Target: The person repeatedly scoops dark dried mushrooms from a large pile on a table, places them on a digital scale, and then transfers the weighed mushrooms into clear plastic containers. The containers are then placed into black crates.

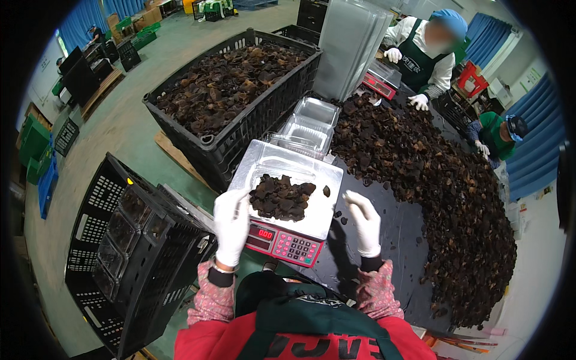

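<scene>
Dark brown dried wood ear mushrooms (282, 198) fill a clear plastic tray (292, 174) on the metal plate of a red digital scale (324, 207). My left hand (232, 225), in a white glove, is beside the tray's left edge with its fingers stretched out; whether it touches the tray I cannot tell. My right hand (363, 225), also gloved, hovers just off the scale's right side, thumb and fingers apart, holding nothing. One loose mushroom piece (326, 191) lies on the plate right of the tray.
A big pile of wood ears (420, 168) covers much of the dark table (384, 240). Empty clear trays (305, 133) stand behind the scale. A full black crate (222, 132) is behind left; another crate (120, 264) holds packed boxes. Two co-workers (420, 57) work across the table.
</scene>
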Demonstrator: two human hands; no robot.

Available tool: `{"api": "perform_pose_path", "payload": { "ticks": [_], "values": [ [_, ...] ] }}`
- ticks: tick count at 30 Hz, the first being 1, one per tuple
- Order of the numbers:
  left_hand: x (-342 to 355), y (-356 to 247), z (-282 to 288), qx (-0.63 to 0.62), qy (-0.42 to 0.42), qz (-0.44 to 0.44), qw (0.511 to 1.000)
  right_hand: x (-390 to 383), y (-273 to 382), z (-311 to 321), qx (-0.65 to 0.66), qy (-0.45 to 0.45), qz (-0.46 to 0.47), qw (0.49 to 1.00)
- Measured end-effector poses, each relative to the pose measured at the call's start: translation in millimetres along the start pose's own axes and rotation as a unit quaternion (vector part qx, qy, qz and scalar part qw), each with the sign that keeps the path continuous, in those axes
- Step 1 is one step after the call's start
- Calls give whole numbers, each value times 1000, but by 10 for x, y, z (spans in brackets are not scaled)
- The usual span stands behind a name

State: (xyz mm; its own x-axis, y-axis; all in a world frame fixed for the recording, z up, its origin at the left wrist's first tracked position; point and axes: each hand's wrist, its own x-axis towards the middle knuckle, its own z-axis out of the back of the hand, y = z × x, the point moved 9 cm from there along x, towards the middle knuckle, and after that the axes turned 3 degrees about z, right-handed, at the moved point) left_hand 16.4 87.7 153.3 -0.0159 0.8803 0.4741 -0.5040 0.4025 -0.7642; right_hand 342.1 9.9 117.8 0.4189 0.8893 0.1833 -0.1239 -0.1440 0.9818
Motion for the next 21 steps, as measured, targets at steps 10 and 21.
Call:
{"api": "perform_pose_path", "payload": {
  "ticks": [10,21],
  "values": [
    [-737,831,354,-83,-35,234,968,-636,-1094,1204,-83,-139,-152,975],
    [-664,760,608,-60,-79,207,973,404,-511,-207,-407,27,156,900]
  ]
}}
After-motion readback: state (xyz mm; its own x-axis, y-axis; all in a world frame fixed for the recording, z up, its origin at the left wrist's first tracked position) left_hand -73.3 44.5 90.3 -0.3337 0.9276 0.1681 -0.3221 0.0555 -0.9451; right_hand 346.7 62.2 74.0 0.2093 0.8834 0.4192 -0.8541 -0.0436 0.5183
